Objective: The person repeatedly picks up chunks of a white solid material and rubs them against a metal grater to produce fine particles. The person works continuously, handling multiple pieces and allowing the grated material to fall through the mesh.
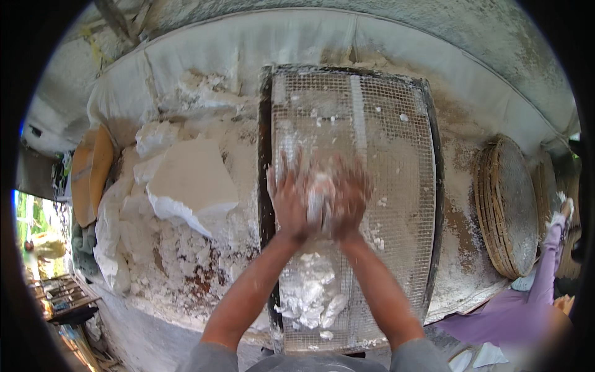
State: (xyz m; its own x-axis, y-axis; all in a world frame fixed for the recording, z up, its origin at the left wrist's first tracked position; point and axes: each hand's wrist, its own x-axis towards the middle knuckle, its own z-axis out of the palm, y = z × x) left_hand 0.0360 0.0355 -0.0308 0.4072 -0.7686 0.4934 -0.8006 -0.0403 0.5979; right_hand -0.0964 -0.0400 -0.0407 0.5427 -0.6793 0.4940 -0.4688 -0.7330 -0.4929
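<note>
Both hands are over a framed wire-mesh screen point(400, 235), blurred by motion. My left hand point(289, 203) stretches its fingers forward and apart. Beside it, my right hand point(349, 201) also has its fingers extended, though they are more smeared. A whitish crumbly clump point(319, 189) shows between the two palms; whether they grip it or only rub it against the mesh is blurred. Closer to me, between my forearms, a pile of white lumps point(313, 291) lies on the mesh. Small white crumbs point(404, 117) dot its far part.
Left of the screen, a large white slab point(192, 177) rests on broken white material. A yellowish curved board point(92, 173) leans farther left. Round woven trays point(511, 204) stand stacked at the right. Another person in a purple sleeve point(545, 260) is at the lower right.
</note>
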